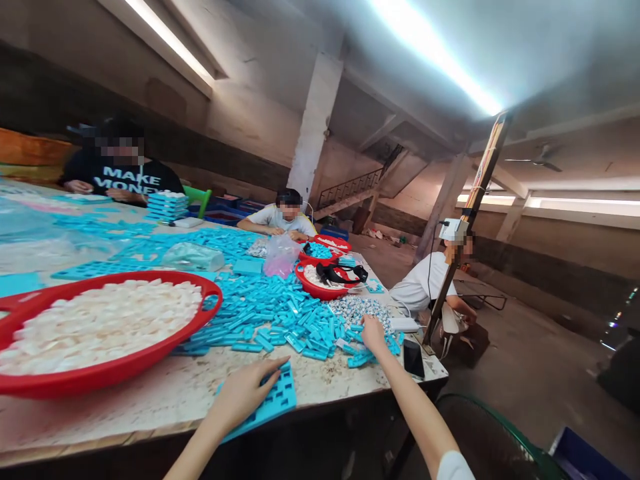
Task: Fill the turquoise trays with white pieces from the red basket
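Note:
My left hand (247,392) rests on a light-blue tray (285,395) with rows of square holes, at the table's front edge. Its fingers reach along the far side of the tray, with the thumb bent over the top. My right hand (374,333) reaches to the front right, fingers curled down, where a heap of small white-and-blue pieces (357,310) meets loose blue strips (295,313). What its fingertips pinch, if anything, is hidden. A black phone (413,360) lies just right of that hand.
A big red basket (213,303) of white pieces stands at left. Farther back are a smaller red basket (320,293) with black straps on it, and a pink plastic bag (281,257). A post (465,227) rises at the right corner. Several people sit around.

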Available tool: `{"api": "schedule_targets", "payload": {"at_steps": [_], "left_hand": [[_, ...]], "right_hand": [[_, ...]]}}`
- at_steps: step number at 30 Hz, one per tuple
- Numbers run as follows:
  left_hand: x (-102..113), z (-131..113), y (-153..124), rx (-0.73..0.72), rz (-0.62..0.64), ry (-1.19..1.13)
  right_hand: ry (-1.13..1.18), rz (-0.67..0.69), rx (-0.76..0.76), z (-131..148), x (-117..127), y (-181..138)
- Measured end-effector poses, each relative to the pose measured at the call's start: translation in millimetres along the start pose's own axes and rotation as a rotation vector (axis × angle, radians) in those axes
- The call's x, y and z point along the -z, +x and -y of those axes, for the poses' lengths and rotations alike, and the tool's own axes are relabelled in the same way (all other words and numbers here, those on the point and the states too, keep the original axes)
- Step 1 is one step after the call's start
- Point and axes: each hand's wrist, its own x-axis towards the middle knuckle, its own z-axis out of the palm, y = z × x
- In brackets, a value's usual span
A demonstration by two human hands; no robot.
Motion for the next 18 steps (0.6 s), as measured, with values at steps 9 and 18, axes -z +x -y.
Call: {"api": "schedule_targets", "payload": {"at_steps": [9, 18], "left_hand": [[-3, 8, 3, 0.007, -0.011, -0.005], [0, 6, 3, -0.003, 0.019, -0.009]], "right_hand": [[-0.125, 0.104, -0.027, -19, -9, 15], [-0.087, 0.132, 0.041, -16, -16, 20]]}}
